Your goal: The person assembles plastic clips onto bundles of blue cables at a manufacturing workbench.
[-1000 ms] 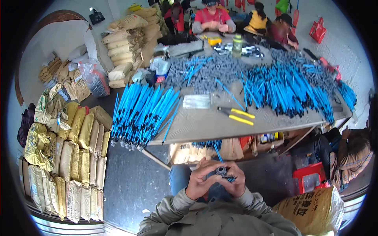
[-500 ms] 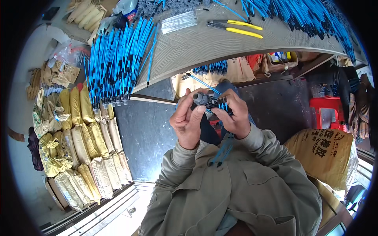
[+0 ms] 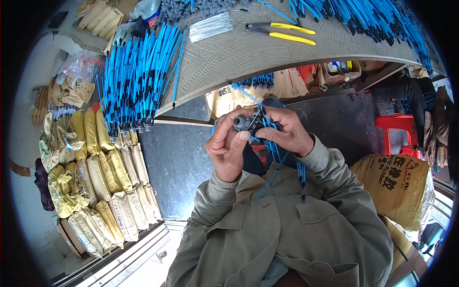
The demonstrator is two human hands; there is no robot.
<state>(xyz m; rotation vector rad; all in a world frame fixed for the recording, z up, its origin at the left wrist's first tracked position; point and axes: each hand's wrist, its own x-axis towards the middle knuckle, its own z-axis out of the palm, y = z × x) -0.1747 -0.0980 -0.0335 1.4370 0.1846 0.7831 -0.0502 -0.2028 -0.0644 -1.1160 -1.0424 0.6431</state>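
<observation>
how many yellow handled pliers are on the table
1. The yellow-handled pliers lie on the grey table near its far side, right of a clear bag of thin ties. More could be hidden under the heaps of blue tubes.

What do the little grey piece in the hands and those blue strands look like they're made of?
The grey piece looks like moulded plastic: dull, even colour, round socket. The blue strands seem plastic-coated cords or wires: smooth, glossy, bending loosely. Both hands, left and right, grip them.
</observation>
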